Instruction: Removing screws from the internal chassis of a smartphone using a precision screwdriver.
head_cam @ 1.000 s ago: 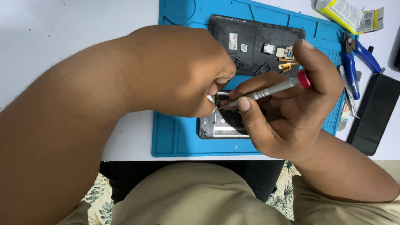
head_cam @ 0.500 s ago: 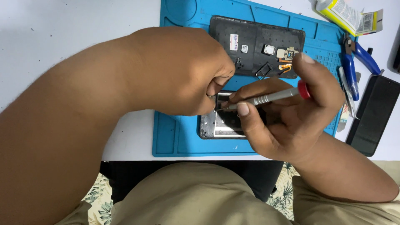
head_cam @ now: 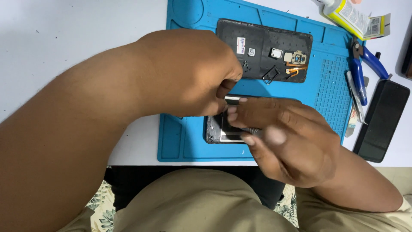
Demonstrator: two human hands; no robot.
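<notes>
Around your work, the blue silicone repair mat lies on the white table. At the far side of the mat rests a dark phone back cover, inner side up, with small parts and an orange flex strip on its right end. To the right, off the mat's grid area, lie blue-handled pliers with metal tweezers just beside them, and near the table's right edge a black phone lies face down or dark. A yellow tube of glue sits at the far right corner.

The opened phone body lies on the near part of the mat, and both your hands cover most of it; only its left end and a strip of its metal frame show between your fingers.

Your left hand comes in from the left with the forearm filling the near left of the view. It is curled over the phone's far left corner, fingertips tucked under and pinched together on something too hidden to name.

Your right hand reaches in from the near right, knuckles up, fingers extended leftward and lying flat across the phone, touching the left hand's fingertips. Its thumb is blurred, and whether it grips anything underneath cannot be told.
</notes>
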